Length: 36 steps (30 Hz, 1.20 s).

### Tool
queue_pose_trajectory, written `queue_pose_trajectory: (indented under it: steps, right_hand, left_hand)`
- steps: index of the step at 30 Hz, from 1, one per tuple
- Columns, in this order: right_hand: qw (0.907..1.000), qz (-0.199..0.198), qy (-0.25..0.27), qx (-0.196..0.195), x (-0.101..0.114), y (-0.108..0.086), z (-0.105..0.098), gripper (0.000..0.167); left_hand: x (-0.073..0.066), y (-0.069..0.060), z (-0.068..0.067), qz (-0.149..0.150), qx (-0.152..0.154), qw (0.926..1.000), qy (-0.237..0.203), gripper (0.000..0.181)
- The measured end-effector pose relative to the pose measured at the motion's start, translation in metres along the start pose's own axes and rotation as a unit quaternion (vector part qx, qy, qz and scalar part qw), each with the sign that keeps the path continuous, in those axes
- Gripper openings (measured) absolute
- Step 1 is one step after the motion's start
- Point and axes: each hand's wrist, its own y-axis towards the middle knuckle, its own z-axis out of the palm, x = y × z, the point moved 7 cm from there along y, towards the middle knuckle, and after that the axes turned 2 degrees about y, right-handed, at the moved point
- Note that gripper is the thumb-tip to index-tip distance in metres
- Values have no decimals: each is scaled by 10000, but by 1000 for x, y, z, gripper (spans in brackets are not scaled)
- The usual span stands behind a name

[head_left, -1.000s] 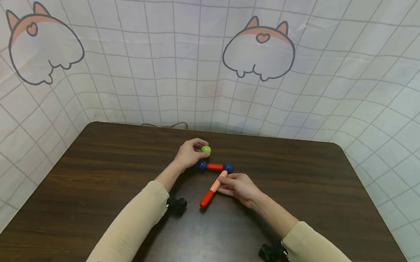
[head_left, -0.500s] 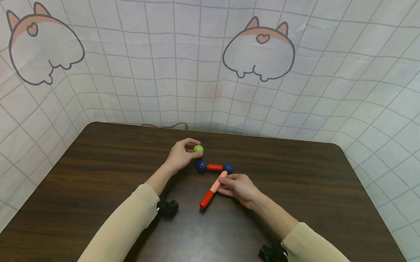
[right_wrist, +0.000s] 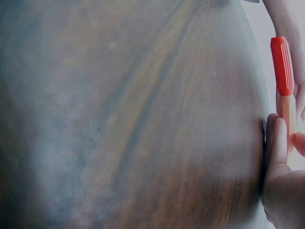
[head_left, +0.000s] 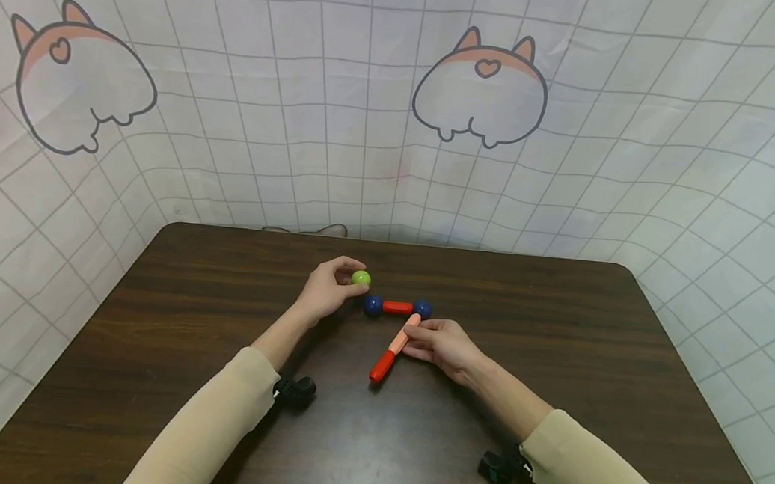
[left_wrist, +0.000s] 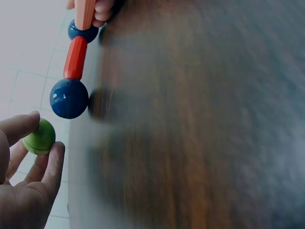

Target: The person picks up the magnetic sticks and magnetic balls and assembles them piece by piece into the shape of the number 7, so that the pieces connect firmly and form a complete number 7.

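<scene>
My left hand (head_left: pixel 325 292) pinches a glossy green ball (head_left: pixel 361 278) between thumb and fingers; the left wrist view shows a gap between it and the nearest blue ball (left_wrist: pixel 69 98). In the head view, a short red rod (head_left: pixel 397 307) joins two dark blue balls, one on the left (head_left: pixel 372 305) and one on the right (head_left: pixel 422 309). Thumb and fingers of my right hand (head_left: pixel 446 347) pinch a peach rod (head_left: pixel 398 340), whose lower end meets another red rod (head_left: pixel 382 365) in line. Its upper end lies at the right blue ball; whether they touch, I cannot tell.
A dark wood-grain table (head_left: pixel 557 321) lies under both hands. Behind it hangs a white grid-patterned curtain (head_left: pixel 287 130) with cartoon animal drawings. Black wrist cameras sit under the left (head_left: pixel 296 391) and right (head_left: pixel 498 467) forearms.
My left hand has drawn the green ball leftward, from above the left blue ball to its upper left. The right hand, its rods and the blue-ball piece have stayed nearly still.
</scene>
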Motion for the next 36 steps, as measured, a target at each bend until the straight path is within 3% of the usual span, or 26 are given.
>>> queue_pose_trajectory:
  steps: [5, 21, 36]
  right_hand:
    - [10000, -9, 0, 53, 1, 0, 1, 30]
    - [10000, 43, -26, -30, 0, 0, -1, 34]
    - [10000, 30, -35, 45, 0, -1, -1, 30]
  left_hand:
    - [0, -7, -3, -37, 32, 9999, 121, 38]
    - [-14, -29, 0, 396, 475, 9972, 428, 42]
    - [-19, -51, 4, 582, 799, 9934, 579, 38]
